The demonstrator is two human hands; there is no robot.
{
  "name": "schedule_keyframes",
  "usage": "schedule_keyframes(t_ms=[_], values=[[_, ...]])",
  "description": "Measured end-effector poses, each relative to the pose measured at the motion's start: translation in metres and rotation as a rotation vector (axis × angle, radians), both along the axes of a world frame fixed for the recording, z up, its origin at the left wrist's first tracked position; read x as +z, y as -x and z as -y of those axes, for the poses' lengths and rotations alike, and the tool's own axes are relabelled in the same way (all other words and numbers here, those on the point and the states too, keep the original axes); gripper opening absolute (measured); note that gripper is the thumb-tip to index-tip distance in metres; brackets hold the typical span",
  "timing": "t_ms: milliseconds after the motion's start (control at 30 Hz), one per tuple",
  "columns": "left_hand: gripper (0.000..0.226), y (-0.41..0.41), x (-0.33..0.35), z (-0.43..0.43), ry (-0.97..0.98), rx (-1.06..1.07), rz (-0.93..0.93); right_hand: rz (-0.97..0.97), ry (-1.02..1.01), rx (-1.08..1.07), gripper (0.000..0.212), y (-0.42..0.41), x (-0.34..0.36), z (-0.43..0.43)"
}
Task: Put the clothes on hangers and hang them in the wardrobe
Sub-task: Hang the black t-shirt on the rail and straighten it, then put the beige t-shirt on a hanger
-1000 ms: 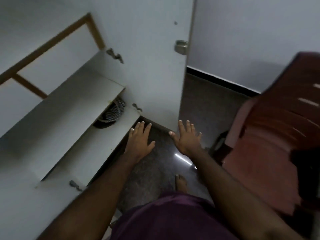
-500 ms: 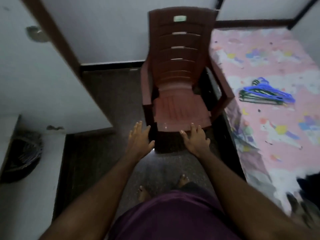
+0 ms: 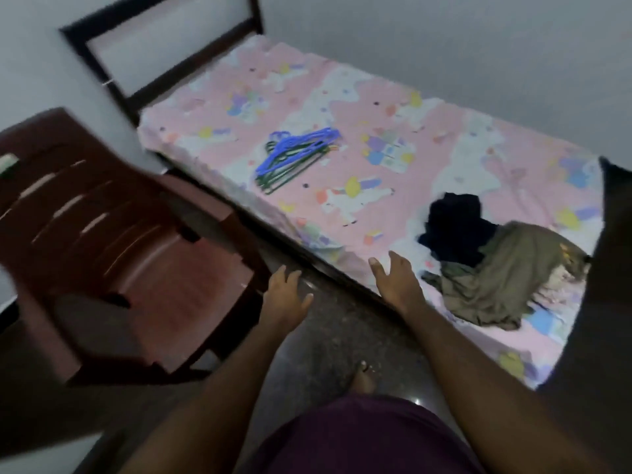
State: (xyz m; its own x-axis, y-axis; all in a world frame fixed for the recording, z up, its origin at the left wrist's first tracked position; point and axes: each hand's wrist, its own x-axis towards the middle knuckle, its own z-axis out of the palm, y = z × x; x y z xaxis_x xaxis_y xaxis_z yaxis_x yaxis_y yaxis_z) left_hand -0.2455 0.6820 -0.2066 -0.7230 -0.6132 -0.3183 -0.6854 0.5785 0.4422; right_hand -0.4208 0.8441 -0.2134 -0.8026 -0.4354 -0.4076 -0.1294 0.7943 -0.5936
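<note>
Here both hands are empty: the left hand [image 3: 285,297] and right hand [image 3: 396,283] reach forward with a wide grip, fingers loosely spread. The clothes [image 3: 492,265] lie heaped near the bed [image 3: 342,97] edge, just beyond the right hand. They look soft, light and limp, so they will likely sag; best taken at the shoulders or collar. The hangers [image 3: 294,159], stacked farther up the bed, look stiff, thin and light; take one by its hook.

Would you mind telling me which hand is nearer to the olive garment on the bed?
Right. The right hand hovers at the bed's edge just left of the olive garment; the left hand is farther left, over the floor beside the chair.
</note>
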Motion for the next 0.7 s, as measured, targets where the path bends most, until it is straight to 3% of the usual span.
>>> schedule_keyframes(t_ms=[100, 333, 433, 700], values=[[0.059, 0.063, -0.006, -0.019, -0.058, -0.144, -0.018, 0.044, 0.016, -0.149, 0.070, 0.040, -0.009, -0.041], [0.018, 0.144, -0.019, -0.023, -0.041, -0.293, -0.190, 0.158, 0.108, -0.420, 0.069, 0.077, -0.032, -0.087], [0.025, 0.178, -0.026, -0.016, -0.122, -0.362, -0.151, 0.153, 0.074, -0.457, 0.047, 0.094, -0.042, -0.096], [0.042, 0.261, -0.038, 0.016, -0.227, -0.533, -0.069, 0.155, 0.036, -0.604, 0.065, 0.139, -0.039, -0.078]])
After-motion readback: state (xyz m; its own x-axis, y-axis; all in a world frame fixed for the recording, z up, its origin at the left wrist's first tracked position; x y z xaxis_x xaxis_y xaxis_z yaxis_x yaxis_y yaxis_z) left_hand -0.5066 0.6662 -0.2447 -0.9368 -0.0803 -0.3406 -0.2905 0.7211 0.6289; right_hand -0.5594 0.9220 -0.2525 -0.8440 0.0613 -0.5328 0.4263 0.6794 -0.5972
